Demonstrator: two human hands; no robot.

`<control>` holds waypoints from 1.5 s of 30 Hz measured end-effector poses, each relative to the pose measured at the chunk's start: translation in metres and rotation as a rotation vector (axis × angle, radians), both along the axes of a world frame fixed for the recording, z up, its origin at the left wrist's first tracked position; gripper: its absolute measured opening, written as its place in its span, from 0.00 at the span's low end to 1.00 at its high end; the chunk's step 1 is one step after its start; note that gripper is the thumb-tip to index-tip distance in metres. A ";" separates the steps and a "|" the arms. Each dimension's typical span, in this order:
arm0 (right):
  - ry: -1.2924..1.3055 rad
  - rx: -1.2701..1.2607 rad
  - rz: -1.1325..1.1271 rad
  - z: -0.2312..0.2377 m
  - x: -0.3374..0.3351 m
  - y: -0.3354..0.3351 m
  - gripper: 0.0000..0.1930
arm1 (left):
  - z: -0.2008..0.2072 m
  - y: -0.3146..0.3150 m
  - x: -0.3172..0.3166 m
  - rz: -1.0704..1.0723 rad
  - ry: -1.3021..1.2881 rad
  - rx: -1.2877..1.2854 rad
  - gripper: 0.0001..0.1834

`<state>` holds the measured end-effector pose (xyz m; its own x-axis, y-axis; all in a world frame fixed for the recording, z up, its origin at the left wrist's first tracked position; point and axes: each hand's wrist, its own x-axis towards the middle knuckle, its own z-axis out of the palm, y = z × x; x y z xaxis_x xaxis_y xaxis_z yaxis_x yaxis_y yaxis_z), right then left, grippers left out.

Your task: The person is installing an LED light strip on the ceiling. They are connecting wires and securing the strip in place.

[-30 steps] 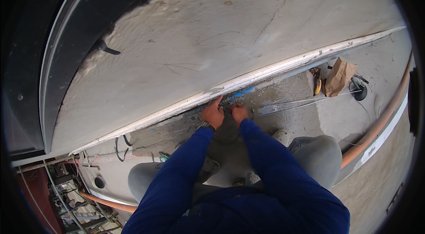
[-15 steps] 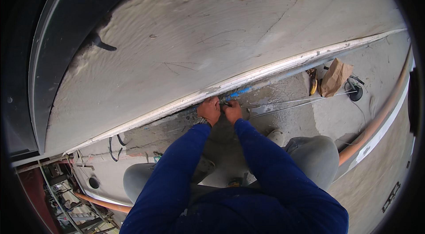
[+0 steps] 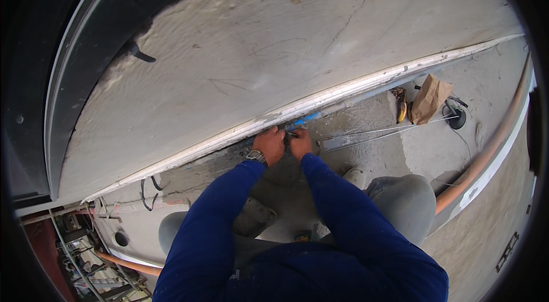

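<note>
My left hand (image 3: 269,145), with a metal-banded watch (image 3: 255,157) at its wrist, is closed, knuckles up, against the foot of the pale wall. Close beside it my right hand (image 3: 301,145) pinches thumb and fingers together. Something small and greyish shows between the two hands, too small to name. Just beyond the fingertips lies a pipe or strip with a bright blue stretch (image 3: 304,120), tucked under the white ledge (image 3: 337,94). What the left fingers hold, if anything, is hidden.
To the right stand a brown paper bag (image 3: 432,100), a yellow-and-dark object (image 3: 402,105) and a black round-based item (image 3: 456,119). Thin rods (image 3: 372,133) run toward my hands. An orange pipe or rail (image 3: 469,173) borders the deck. Black loops (image 3: 150,192) hang left; scaffolding (image 3: 74,250) stands below.
Both hands stay at the same spot by the ledge. My left hand and wrist have turned a little, showing more of the watch. The whole view has shifted slightly.
</note>
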<state>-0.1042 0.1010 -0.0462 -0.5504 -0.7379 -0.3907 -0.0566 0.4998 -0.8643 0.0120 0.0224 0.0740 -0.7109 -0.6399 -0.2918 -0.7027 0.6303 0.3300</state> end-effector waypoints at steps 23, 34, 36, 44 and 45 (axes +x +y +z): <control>0.034 0.146 -0.039 0.042 -0.001 -0.002 0.16 | -0.050 0.017 0.022 0.790 0.112 -0.056 0.24; 0.116 0.122 -0.061 0.041 -0.014 0.007 0.11 | -0.085 0.019 0.010 1.026 0.534 0.135 0.10; 0.146 0.126 -0.030 0.046 -0.009 0.005 0.11 | -0.097 0.020 0.017 1.044 0.612 0.124 0.08; 0.269 0.204 0.035 0.055 -0.028 0.005 0.13 | -0.045 0.013 0.018 1.131 0.841 1.108 0.22; 0.287 0.209 0.043 0.060 -0.027 0.002 0.13 | -0.030 0.010 0.025 1.053 0.737 1.104 0.24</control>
<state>-0.1312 0.1026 0.0143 -0.6294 -0.6835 -0.3696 -0.3074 0.6559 -0.6894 0.0370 0.0326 0.0444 -0.3191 -0.6218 -0.7152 -0.1444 -0.7140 0.6851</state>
